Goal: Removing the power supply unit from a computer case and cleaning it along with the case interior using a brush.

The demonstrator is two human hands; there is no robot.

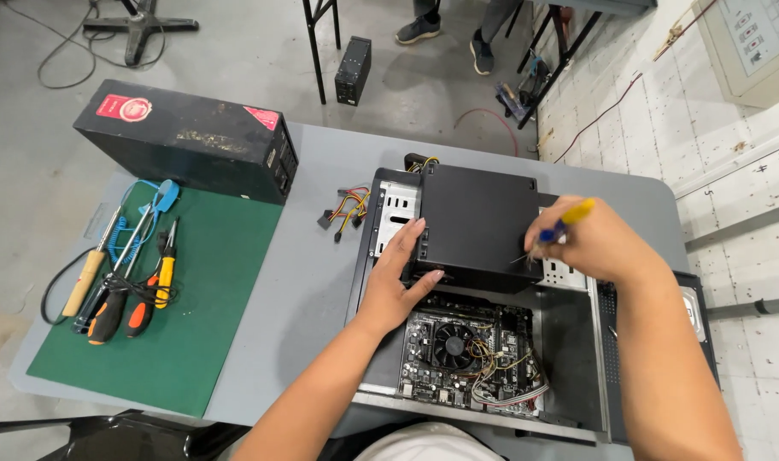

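My left hand (pixel 398 273) rests flat, fingers spread, against the near-left edge of the black power supply (pixel 479 224), which sits inside the open computer case (pixel 577 341), above the motherboard fan (pixel 452 345). My right hand (pixel 590 239) grips a yellow-and-blue screwdriver (pixel 567 220) at the power supply's right side.

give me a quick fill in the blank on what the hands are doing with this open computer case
1. The left hand rests on the black ____ box in the open computer case.
2. The right hand holds a screwdriver with a ____ and blue handle.
3. The spare tools lie on a ____ mat.

Missing words: power supply; yellow; green
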